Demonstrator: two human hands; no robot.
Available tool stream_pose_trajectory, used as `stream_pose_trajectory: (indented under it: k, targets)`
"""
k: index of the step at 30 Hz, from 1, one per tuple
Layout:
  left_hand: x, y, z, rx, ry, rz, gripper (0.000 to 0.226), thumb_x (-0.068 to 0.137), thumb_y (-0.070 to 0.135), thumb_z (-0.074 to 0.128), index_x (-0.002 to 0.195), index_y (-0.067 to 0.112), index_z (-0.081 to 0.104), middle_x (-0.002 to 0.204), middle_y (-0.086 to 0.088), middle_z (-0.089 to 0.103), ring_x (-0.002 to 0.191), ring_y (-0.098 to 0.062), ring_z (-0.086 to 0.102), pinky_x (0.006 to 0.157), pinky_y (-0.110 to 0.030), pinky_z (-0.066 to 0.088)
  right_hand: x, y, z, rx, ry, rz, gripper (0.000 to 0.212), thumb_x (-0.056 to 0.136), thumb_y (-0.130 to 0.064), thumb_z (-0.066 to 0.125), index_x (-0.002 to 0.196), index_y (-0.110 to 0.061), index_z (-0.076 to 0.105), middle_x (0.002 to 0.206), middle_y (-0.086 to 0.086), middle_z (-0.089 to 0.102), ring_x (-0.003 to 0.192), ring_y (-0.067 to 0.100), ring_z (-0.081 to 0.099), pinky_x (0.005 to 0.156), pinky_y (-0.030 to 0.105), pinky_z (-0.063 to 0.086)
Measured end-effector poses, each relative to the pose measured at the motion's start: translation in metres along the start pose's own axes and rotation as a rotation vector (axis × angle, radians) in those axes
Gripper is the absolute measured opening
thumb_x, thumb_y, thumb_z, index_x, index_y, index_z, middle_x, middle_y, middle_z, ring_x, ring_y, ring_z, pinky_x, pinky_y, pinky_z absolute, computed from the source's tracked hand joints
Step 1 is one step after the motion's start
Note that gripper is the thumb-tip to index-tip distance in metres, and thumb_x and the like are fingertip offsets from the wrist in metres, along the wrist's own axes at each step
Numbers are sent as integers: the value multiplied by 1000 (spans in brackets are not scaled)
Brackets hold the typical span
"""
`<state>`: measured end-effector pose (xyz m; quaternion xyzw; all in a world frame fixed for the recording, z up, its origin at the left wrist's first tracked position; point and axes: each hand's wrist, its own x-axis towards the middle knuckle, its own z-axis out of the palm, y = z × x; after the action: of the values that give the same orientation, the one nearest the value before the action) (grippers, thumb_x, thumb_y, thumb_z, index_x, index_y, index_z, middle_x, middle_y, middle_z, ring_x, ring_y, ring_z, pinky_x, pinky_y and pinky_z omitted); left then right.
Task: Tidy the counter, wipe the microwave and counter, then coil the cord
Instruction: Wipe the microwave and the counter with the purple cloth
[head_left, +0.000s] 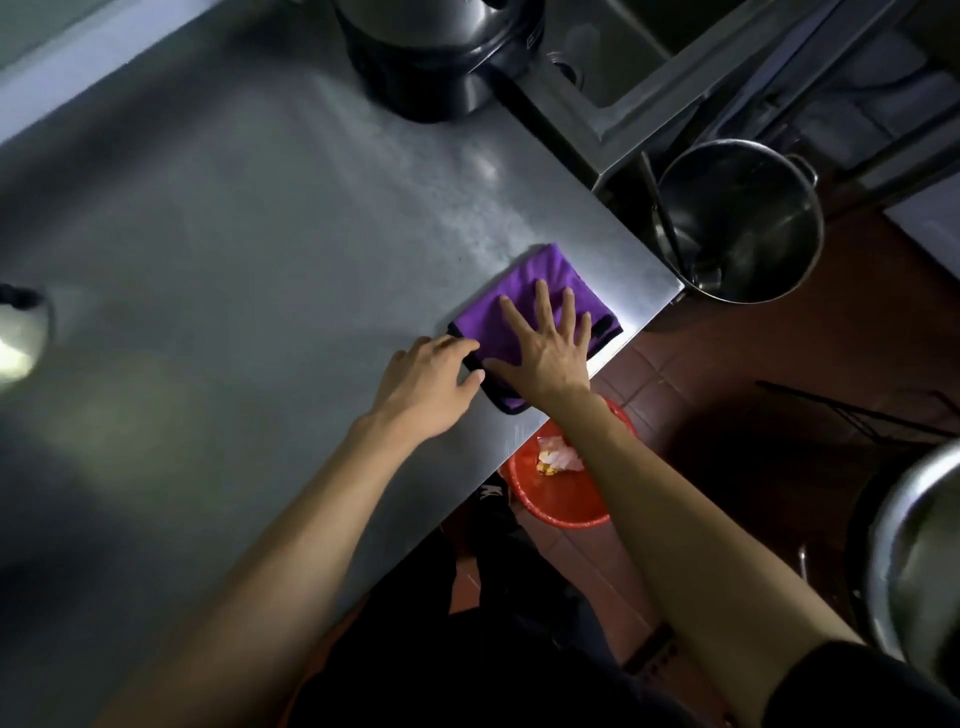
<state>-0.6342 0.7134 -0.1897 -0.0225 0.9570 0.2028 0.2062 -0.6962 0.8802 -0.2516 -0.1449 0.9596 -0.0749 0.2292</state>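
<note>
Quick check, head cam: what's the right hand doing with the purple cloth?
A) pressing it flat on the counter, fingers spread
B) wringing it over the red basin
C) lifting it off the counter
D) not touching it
A: the right hand lies palm-down with straight, spread fingers on the purple cloth, which sits flat on the steel counter near its edge; the left hand touches the cloth's dark-trimmed edge.

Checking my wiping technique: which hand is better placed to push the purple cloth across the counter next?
Right. The right hand lies flat on the purple cloth, fingers spread. The left hand only touches its near edge.
</note>
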Motion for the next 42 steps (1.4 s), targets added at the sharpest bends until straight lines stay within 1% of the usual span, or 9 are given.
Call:
stream_pose_trajectory:
  k: [5, 10, 15, 20, 25, 28, 30, 36, 42]
  targets:
    - [4, -1, -1, -17, 1, -56, 42, 97, 38, 55, 137, 23, 55, 132, -1, 62, 120, -27, 55, 97, -45, 47, 6, 1, 8, -36, 3, 2, 86, 87, -74, 48, 157, -42, 9, 167, 10, -9, 150, 45, -12, 118, 68, -1]
    - [3, -8, -3, -16, -12, -110, 42, 98, 39, 53, 138, 24, 54, 136, -1, 61, 123, -27, 54, 98, -44, 46, 9, 2, 10, -56, 96, 15, 68, 91, -60, 56, 151, -39, 32, 163, 9, 18, 148, 44, 11, 115, 67, 19]
    - [-4, -17, -3, -21, -16, -158, 45, 99, 40, 52, 140, 24, 53, 139, -2, 59, 126, -27, 52, 102, -44, 44, 7, 4, 11, -34, 172, 4, 53, 91, -40, 64, 140, -26, 52, 151, 9, 43, 137, 46, 34, 96, 61, 40]
    - [-19, -20, -2, -34, -10, -200, 45, 98, 41, 52, 140, 22, 53, 138, -3, 59, 126, -28, 52, 101, -43, 44, 2, 15, 18, -10, 292, -86, 41, 87, -30, 68, 126, -16, 65, 132, 10, 61, 117, 44, 53, 83, 52, 45]
    - [-41, -25, -2, -54, 24, -253, 46, 98, 41, 53, 140, 22, 53, 139, -3, 59, 126, -28, 53, 101, -44, 44, -13, 9, 31, 24, 369, -150, 38, 85, -26, 63, 120, -11, 69, 118, 11, 67, 100, 42, 58, 79, 49, 47]
    - [-58, -30, -1, -67, 51, -286, 46, 98, 41, 53, 140, 22, 53, 140, -3, 58, 126, -28, 53, 100, -43, 45, -26, 1, 35, 88, 347, -202, 40, 83, -19, 70, 120, -8, 68, 115, 12, 70, 98, 41, 59, 80, 50, 48]
    - [-70, -34, -1, -82, 69, -314, 46, 98, 41, 53, 141, 22, 53, 141, -3, 58, 126, -28, 53, 100, -43, 45, -32, -7, 33, 180, 304, -213, 42, 82, -17, 71, 123, -7, 67, 115, 14, 70, 99, 42, 59, 83, 51, 48]
    - [-121, -52, -4, -117, 141, -412, 47, 99, 39, 52, 142, 21, 52, 142, -4, 57, 127, -28, 51, 101, -43, 44, -48, -51, 24, 400, 159, -282, 47, 88, -15, 67, 134, -9, 58, 130, 17, 63, 119, 40, 53, 100, 49, 43]
    - [-190, -82, -11, -147, 241, -531, 49, 99, 38, 52, 143, 18, 50, 143, -8, 55, 128, -30, 49, 103, -45, 41, -81, -145, 18, 594, 96, -507, 42, 90, -10, 62, 132, -11, 59, 123, 11, 66, 110, 31, 57, 93, 35, 44]
